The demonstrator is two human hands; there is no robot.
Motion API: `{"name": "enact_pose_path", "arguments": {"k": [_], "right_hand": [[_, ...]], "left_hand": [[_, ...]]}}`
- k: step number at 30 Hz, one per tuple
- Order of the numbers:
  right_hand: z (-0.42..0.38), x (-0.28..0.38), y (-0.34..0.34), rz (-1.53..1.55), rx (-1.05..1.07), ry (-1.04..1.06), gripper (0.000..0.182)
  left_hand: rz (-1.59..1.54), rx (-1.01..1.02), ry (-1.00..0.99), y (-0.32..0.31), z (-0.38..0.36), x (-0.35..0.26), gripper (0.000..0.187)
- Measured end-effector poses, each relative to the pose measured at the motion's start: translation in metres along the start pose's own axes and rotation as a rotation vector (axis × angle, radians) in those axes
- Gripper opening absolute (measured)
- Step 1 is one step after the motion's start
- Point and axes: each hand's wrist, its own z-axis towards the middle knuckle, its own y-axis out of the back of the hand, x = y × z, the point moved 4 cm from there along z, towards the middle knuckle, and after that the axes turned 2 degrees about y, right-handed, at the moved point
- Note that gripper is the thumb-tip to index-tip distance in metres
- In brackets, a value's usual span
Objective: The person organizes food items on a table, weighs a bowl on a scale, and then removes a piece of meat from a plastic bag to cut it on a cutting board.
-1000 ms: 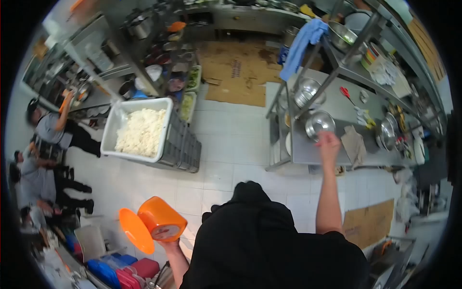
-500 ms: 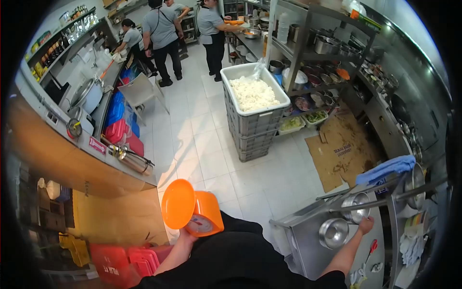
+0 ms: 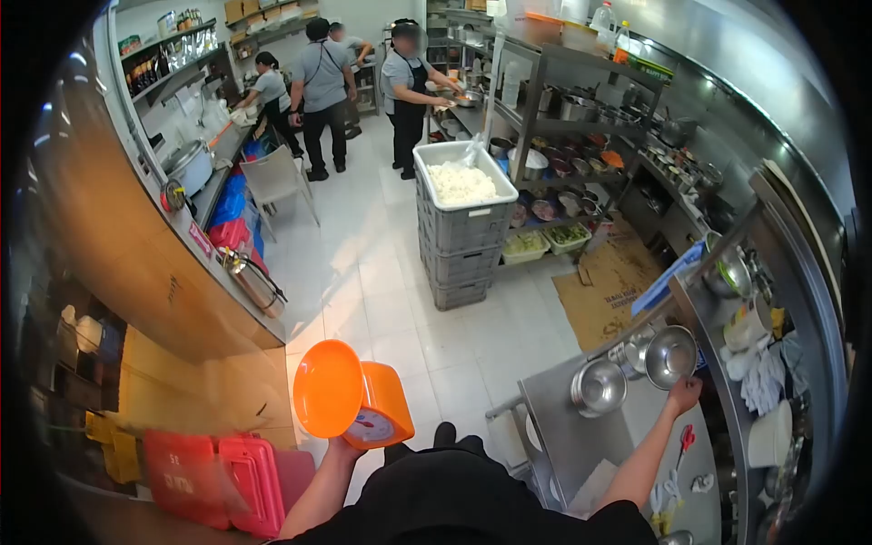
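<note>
An orange kitchen scale (image 3: 386,404) with a round orange pan (image 3: 327,389) is held up from below by my left hand (image 3: 343,451), whose fingers are mostly hidden under its base. On the right, my right hand (image 3: 684,396) is closed on the rim of a shiny steel bowl (image 3: 670,356), tilted over the steel table (image 3: 581,440). Beside it on the table stands another steel bowl (image 3: 599,388). Red-handled scissors (image 3: 686,440) lie on the table below my right hand.
Stacked grey crates (image 3: 461,241) carry a white tub of rice (image 3: 460,183) ahead. Cardboard (image 3: 604,295) lies on the floor. Several people work at the back. Red lidded bins (image 3: 250,481) stand at lower left, a steel shelf rack (image 3: 745,245) at right.
The view has shifted. My right hand has lifted and tilted its steel bowl, and more bowls show behind it. The scale remains in my left hand.
</note>
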Motion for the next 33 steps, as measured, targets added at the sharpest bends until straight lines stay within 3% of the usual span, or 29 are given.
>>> {"name": "enact_pose_path", "arguments": {"k": [1, 3, 5, 6, 8, 9, 10, 12, 13, 17, 20, 23, 25, 28, 30, 31, 33], "right_hand": [[-0.012, -0.016, 0.015, -0.011, -0.006, 0.009, 0.015], [-0.035, -0.067, 0.056, 0.196, 0.019, -0.194, 0.016], [-0.097, -0.021, 0.122, 0.497, 0.069, -0.579, 0.021], [-0.117, -0.087, 0.127, 0.489, 0.199, -0.727, 0.019], [-0.187, -0.15, 0.146, 0.792, 0.309, -0.964, 0.018], [-0.223, -0.115, 0.17, 0.804, 0.315, -1.068, 0.016], [-0.257, -0.141, 0.173, 0.789, 0.42, -1.192, 0.013], [-0.301, -0.137, 0.191, 0.736, 0.508, -1.148, 0.022], [-0.314, -0.128, 0.195, 0.718, 0.45, -1.12, 0.027], [-0.321, -0.162, 0.183, 0.817, 0.563, -1.101, 0.021], [-0.312, -0.167, 0.174, 0.823, 0.587, -1.09, 0.019], [-0.282, -0.188, 0.172, 0.813, 0.491, -1.013, 0.012], [-0.264, -0.212, 0.174, 0.651, 0.509, -0.789, 0.01], [-0.235, -0.257, 0.165, 0.527, 0.494, -0.652, 0.019], [-0.214, -0.282, 0.148, 0.424, 0.484, -0.545, 0.022], [-0.212, -0.276, 0.151, 0.423, 0.507, -0.55, 0.022], [-0.207, -0.249, 0.157, 0.631, 0.556, -0.825, 0.016]], "left_hand": [[0.037, -0.009, -0.019, 0.013, -0.014, 0.002, 0.054], [0.111, -0.041, -0.044, 0.049, -0.05, 0.006, 0.055], [0.181, -0.063, -0.052, 0.087, -0.087, 0.014, 0.055], [0.205, -0.067, -0.05, 0.105, -0.102, 0.027, 0.055], [0.247, -0.052, -0.057, 0.129, -0.121, 0.065, 0.056], [0.126, -0.114, -0.061, 0.133, -0.141, 0.076, 0.058], [0.021, -0.179, -0.067, 0.136, -0.164, 0.083, 0.059], [0.006, -0.198, -0.107, 0.149, -0.195, 0.097, 0.057], [-0.023, -0.229, -0.154, 0.153, -0.21, 0.1, 0.056], [0.047, -0.264, -0.069, 0.143, -0.239, 0.12, 0.054], [0.259, -0.246, -0.088, 0.166, -0.225, 0.132, 0.061], [0.4, -0.191, 0.07, 0.179, -0.18, 0.167, 0.055], [0.417, -0.082, 0.166, 0.187, -0.151, 0.208, 0.051], [0.339, -0.047, 0.232, 0.121, -0.126, 0.287, 0.048], [0.315, 0.073, 0.385, 0.122, -0.093, 0.333, 0.052], [0.395, 0.024, 0.355, 0.107, -0.091, 0.351, 0.052], [0.442, -0.048, 0.326, 0.056, -0.09, 0.385, 0.051]]}}
